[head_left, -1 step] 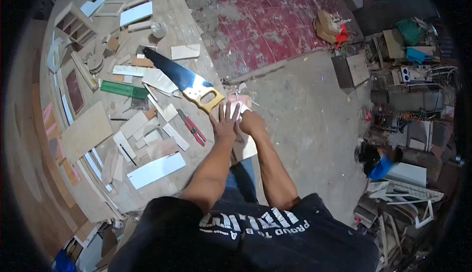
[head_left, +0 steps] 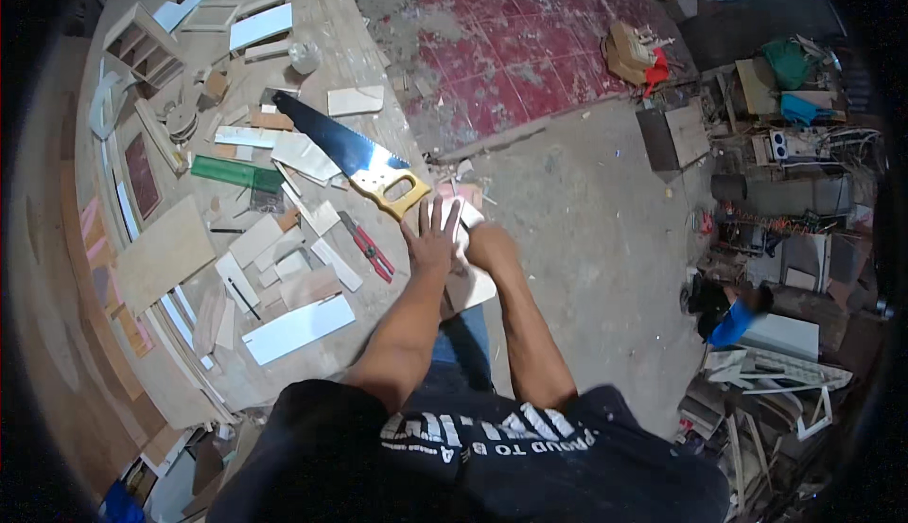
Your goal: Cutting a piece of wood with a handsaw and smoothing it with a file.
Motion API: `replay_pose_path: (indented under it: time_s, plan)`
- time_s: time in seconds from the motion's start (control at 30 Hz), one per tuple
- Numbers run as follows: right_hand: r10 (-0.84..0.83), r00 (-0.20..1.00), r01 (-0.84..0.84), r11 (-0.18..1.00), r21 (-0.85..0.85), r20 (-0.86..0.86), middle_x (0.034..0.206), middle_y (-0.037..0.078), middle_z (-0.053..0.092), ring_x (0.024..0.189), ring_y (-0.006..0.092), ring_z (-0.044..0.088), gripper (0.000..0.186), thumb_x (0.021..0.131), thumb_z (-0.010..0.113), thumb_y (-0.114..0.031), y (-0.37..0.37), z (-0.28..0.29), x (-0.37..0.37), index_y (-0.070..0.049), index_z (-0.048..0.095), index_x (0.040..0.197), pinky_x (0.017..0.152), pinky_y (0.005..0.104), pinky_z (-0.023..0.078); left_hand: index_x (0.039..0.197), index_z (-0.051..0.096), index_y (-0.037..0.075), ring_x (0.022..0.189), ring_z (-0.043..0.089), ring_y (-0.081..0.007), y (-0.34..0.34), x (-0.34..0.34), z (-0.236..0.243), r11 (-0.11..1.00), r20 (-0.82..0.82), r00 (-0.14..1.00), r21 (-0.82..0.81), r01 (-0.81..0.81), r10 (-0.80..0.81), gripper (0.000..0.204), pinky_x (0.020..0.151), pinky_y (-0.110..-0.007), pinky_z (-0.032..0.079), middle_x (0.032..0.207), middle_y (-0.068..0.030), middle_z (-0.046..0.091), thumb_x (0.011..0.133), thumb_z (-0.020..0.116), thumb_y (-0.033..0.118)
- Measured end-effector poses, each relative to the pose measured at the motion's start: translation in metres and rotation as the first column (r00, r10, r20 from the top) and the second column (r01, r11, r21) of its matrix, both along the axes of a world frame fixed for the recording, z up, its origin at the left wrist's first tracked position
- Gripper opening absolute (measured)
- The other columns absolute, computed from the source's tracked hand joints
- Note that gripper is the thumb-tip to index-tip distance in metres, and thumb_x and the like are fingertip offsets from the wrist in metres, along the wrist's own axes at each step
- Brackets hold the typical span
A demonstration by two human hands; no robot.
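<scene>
Our left hand lies with fingers spread on the pale board at the bench's edge, and we do best to press it steady, fingertips clear of our right hand, whose grip we cannot tell

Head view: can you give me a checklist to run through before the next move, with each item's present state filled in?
1. Left hand laid over the pale wood piece: ok, palm down on it.
2. Right hand's hold: cannot tell; its underside is hidden.
3. Saw well away from the left hand: not ok; its handle end lies right beside that hand.
4. Red-handled pliers apart from both hands: ok, lying on the table.
5. Wood piece firmly supported underneath: cannot tell; what bears it is hidden.
</scene>
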State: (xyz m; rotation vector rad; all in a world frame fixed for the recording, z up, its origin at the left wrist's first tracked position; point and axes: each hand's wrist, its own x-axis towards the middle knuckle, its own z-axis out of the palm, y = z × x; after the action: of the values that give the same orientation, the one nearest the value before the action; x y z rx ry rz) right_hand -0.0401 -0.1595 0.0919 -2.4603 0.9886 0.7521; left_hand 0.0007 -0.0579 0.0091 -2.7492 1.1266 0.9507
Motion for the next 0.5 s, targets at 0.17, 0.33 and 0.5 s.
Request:
replay_pose_path:
  time_s: [0.17, 0.33, 0.5]
  plan:
    - [-0.070, 0.997, 0.069, 0.998, -0.004, -0.022, 0.104, 0.027, 0.069, 0.097, 0.0428, 0.068, 0.030, 0.082, 0.060, -0.017, -0.015, -0.011, 0.011, -0.002, 0.071, 0.106, 0.084, 0.0502, 0.055, 0.159, -0.001, 0.036, 0.154, 0.000, -0.0304, -0.017, -0.005, 0.022, 0.997, -0.038, 0.998, -0.049, 0.056, -0.058, 0.113, 0.111, -0.073, 0.013, 0.168, -0.0030, 0.003, 0.077, 0.075, 0.044]
    - [0.033, 0.999, -0.032, 0.997, 0.066, -0.014, 0.104, 0.026, 0.070, 0.097, 0.0440, 0.068, 0.031, 0.085, 0.055, -0.020, 0.012, 0.022, -0.010, 0.000, 0.069, 0.105, 0.083, 0.0517, 0.055, 0.159, -0.001, 0.037, 0.154, 0.000, -0.0287, 0.005, 0.002, -0.004, 0.992, -0.042, 0.994, -0.066, -0.107, 0.105, 0.114, 0.111, -0.073, 0.013, 0.168, 0.0006, -0.002, 0.076, 0.076, 0.045]
    - [-0.058, 0.998, 0.058, 0.998, 0.027, 0.023, 0.104, 0.026, 0.070, 0.099, 0.0435, 0.068, 0.028, 0.082, 0.057, -0.014, -0.017, -0.025, 0.009, -0.003, 0.071, 0.105, 0.084, 0.0513, 0.055, 0.159, -0.001, 0.038, 0.154, 0.000, -0.0285, -0.017, -0.021, -0.006, 0.997, 0.048, 0.999, -0.074, 0.020, -0.017, 0.115, 0.111, -0.073, 0.013, 0.168, -0.0003, -0.001, 0.075, 0.077, 0.045]
